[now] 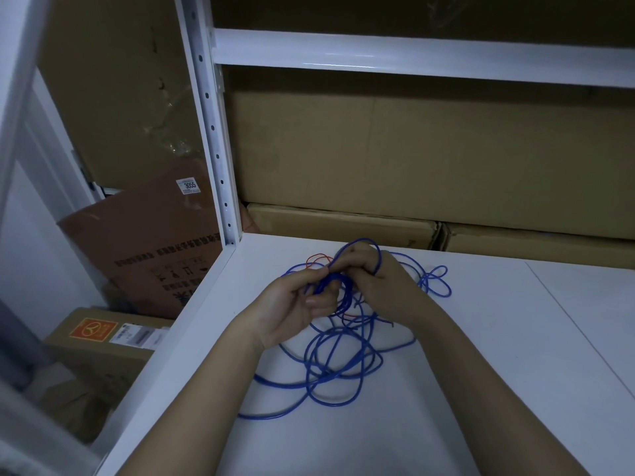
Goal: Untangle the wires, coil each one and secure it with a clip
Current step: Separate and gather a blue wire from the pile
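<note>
Head view: both hands in the tangle, toward the shelf's back-left corner.
Left hand (292, 304) pinches a bunch of blue wire (340, 365); right hand (374, 280) curls its grip round a loop. Red wire (318, 258) threads through. Risk: pulling cinches crossings tight; slack loops near the left edge could slide off the shelf (481, 389).

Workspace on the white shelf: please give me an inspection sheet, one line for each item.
Surface: white shelf board, a thin seam on its right.
Job's things: tangled blue wire; a red wire runs through it; clips nothing seen.
Clutter: nothing seen.
Hands: left hand and right hand both grip blue loops above the tangle.
Cables: loose loops spread over the board.
Surroundings: cardboard boxes behind; white upright post.
</note>
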Demonstrator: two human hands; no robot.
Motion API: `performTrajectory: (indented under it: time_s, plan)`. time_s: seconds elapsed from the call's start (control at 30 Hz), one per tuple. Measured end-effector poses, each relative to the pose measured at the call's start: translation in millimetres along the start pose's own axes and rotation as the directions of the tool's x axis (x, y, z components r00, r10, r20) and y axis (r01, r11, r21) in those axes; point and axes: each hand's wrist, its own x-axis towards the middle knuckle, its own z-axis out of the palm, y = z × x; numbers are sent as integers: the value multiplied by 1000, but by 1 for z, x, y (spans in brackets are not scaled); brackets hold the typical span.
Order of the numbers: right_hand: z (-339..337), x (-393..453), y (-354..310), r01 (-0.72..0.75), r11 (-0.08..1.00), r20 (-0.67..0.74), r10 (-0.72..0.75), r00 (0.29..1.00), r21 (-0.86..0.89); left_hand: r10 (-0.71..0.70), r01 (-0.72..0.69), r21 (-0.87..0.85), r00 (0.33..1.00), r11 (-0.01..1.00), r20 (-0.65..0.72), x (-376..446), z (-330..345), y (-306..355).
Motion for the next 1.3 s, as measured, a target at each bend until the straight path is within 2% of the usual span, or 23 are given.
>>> performTrajectory:
  time_s: [0.2, 0.33, 0.43, 0.53, 0.63, 0.7, 0.77, 0.83, 0.93, 0.97, 1.1, 1.17, 1.23, 1.27, 1.3]
  plan:
    - [-6, -4, 4, -78, 955, 17, 76, 997, 287, 26, -26, -7, 999, 1000, -28, 1, -2, -1]
    - [2, -5, 5, -8, 991, -28, 12, 1000, 137, 71, -67, 97, 997, 993, -31, 3, -3, -1]
    - [2, -4, 4, -33, 980, -98, 53, 994, 197, 59, -61, 112, 998, 992, 17, 2, -4, 0]
    - [-1, -4, 3, -67, 970, -55, 82, 995, 234, 25, -27, 72, 999, 997, 35, 1, -7, 2]
    - [-1, -2, 4, -109, 951, -24, 121, 992, 289, 1, 0, 62, 1000, 998, -15, 2, -7, 4]
    - [-7, 1, 7, -155, 901, -70, 200, 977, 405, 22, -18, 50, 995, 999, -92, 3, -5, 5]
    - [-16, 6, 15, -197, 863, -130, 287, 949, 465, 50, -56, -34, 985, 998, -166, 2, -3, 6]
    - [-19, 10, 23, -237, 883, -108, 304, 947, 406, 71, -98, -118, 973, 988, -219, 2, -1, 8]
    - [-6, 12, 31, -305, 950, -50, 308, 950, 62, 139, -190, -154, 946, 970, -292, 3, 0, 14]
    - [1, 10, 34, -301, 953, -41, 299, 953, -32, 184, -238, -134, 927, 962, -326, 3, 1, 17]
    - [30, -6, 37, -173, 968, -20, 172, 985, -180, 354, -417, -53, 826, 907, -439, 6, 4, 25]
    - [39, -15, 32, -55, 907, 46, 82, 996, -417, 454, -445, 131, 770, 886, -448, 14, 1, 23]
    - [43, -22, 24, 81, 831, 139, -4, 990, -551, 547, -344, 460, 711, 819, -442, 20, -6, 21]
    - [42, -24, 20, 129, 815, 171, -37, 985, -565, 597, -236, 656, 694, 717, -402, 22, -13, 17]
    - [39, -26, 16, 162, 806, 189, -63, 980, -570, 626, -104, 833, 711, 543, -319, 22, -20, 12]
